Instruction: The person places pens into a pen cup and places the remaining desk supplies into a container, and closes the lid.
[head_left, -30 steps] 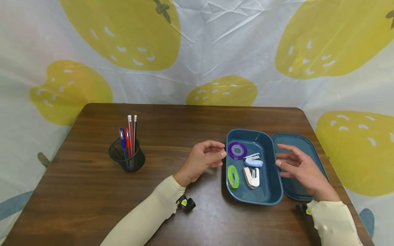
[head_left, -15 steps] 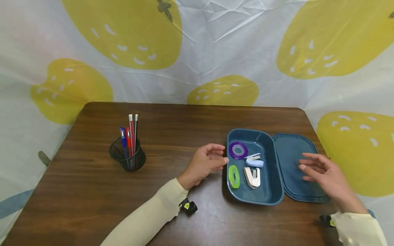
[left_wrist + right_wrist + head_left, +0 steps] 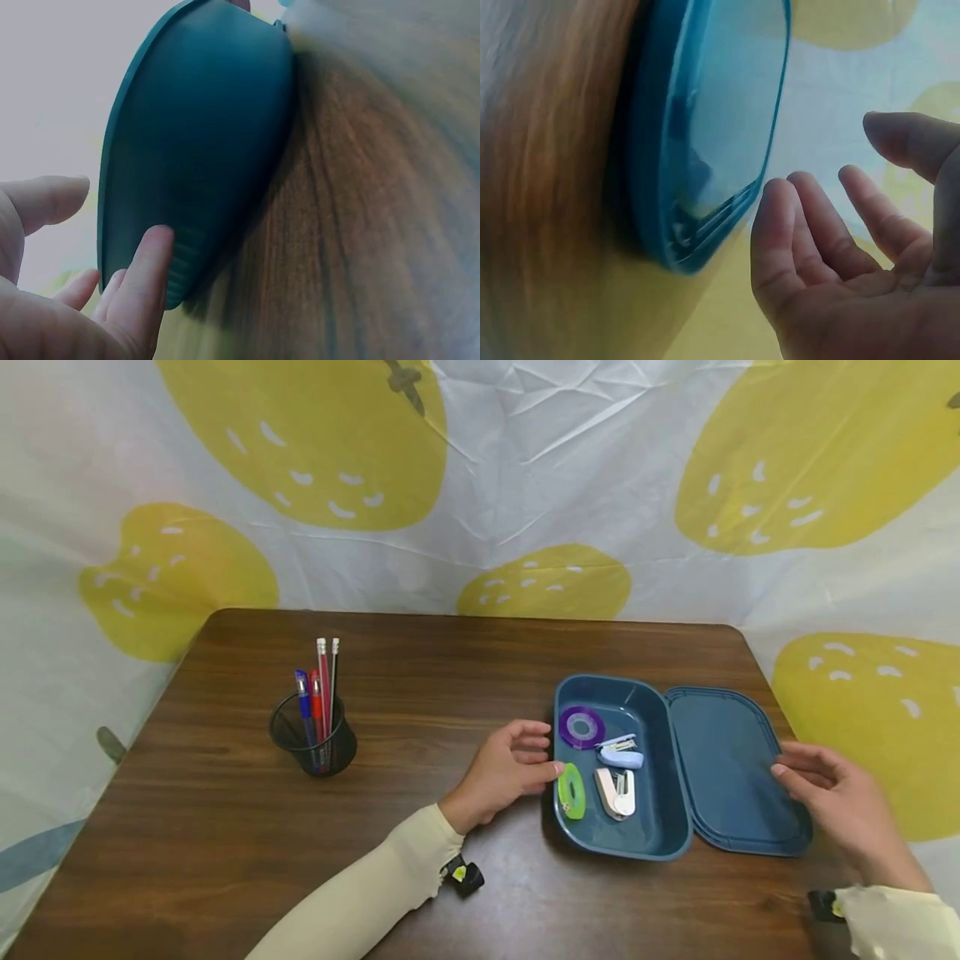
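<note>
A dark blue plastic box stands on the table with its hinged lid folded out flat to the right. Inside lie a purple tape roll, a bright green tape dispenser, a light blue mini stapler and a white and pink stapler. My left hand is at the box's left wall, thumb over the rim near the green dispenser; in the left wrist view its fingers extend along the outer wall. Beside the lid's right edge is my right hand, fingers loosely bent, holding nothing.
On the left of the brown wooden table stands a black mesh pen cup with pencils and a blue and a red pen. A white cloth with yellow fruit print hangs behind the table and along its sides.
My right hand has moved right, from the box's hinge side across the lid to its outer edge. My left hand has slid slightly toward me along the left wall. The box's contents stay put.
</note>
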The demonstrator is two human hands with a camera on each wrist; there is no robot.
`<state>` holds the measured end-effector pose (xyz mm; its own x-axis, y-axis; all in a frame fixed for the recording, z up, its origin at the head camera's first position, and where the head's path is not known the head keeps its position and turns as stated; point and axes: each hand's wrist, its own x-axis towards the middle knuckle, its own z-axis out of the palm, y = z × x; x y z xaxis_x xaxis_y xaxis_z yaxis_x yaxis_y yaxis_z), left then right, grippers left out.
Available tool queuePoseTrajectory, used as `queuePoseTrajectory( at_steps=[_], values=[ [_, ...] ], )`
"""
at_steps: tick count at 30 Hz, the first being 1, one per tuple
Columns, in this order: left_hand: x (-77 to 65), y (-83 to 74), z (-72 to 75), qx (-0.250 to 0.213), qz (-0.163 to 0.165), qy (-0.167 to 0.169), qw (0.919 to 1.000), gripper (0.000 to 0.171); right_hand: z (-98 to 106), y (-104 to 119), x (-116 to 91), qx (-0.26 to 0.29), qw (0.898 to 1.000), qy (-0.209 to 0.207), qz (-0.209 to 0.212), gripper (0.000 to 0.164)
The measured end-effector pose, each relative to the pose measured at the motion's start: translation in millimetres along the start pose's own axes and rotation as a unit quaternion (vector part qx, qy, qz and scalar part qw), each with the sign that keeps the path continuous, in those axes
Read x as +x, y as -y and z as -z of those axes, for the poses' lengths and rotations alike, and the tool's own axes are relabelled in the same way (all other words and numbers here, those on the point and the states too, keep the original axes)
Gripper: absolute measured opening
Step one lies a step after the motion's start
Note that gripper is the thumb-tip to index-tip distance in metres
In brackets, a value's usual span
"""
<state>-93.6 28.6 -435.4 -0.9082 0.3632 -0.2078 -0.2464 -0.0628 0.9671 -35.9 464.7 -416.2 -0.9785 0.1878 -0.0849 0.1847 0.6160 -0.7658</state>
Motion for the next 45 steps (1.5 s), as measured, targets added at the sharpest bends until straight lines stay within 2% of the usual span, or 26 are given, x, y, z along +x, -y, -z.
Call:
queuePoseTrajectory(
  at_steps=[2,5,7,10,13,18,26,35,40,45],
  values=[
    [-0.9,0.5,-0.5,0.001,0.002,0.007,1.0000,0.061,0.6,-3.2,1.7,-0.036,0.999,-0.015,-0.008,0.060],
    [-1.8,0.6,-1.4,0.003,0.004,0.015,0.9999,0.064,1.0,-9.0,4.0,-0.083,0.996,-0.035,-0.011,0.062],
    [-2.1,0.5,-2.0,0.001,0.002,0.018,0.9998,0.065,1.1,-12.9,5.4,-0.097,0.994,-0.043,-0.013,0.062],
    [-2.0,1.0,-2.6,-0.002,-0.001,0.018,0.9998,0.065,2.1,-17.7,7.4,-0.089,0.995,-0.047,-0.014,0.061],
    [-1.9,1.7,-3.2,-0.003,-0.002,0.015,0.9999,0.066,4.1,-21.5,8.8,-0.083,0.995,-0.050,-0.013,0.061],
    [-2.4,2.0,-4.8,-0.010,-0.001,0.012,0.9999,0.066,6.5,-25.9,10.1,-0.144,0.989,-0.040,-0.022,0.060],
    [-2.8,1.2,-7.5,-0.007,0.009,0.008,0.9999,0.064,10.1,-27.4,16.1,-0.191,0.979,-0.021,-0.065,0.054],
    [-5.9,0.6,-10.4,0.016,0.011,-0.009,0.9998,0.062,13.8,-25.0,21.6,-0.214,0.974,0.001,-0.078,0.042],
    [-8.6,-2.3,-12.6,0.026,0.001,-0.017,0.9995,0.065,15.8,-26.4,22.6,-0.218,0.974,-0.002,-0.060,0.038],
    [-10.2,-3.3,-15.1,0.032,0.007,-0.029,0.9990,0.074,16.5,-29.6,20.2,-0.209,0.977,-0.012,-0.039,0.037]
  ],
)
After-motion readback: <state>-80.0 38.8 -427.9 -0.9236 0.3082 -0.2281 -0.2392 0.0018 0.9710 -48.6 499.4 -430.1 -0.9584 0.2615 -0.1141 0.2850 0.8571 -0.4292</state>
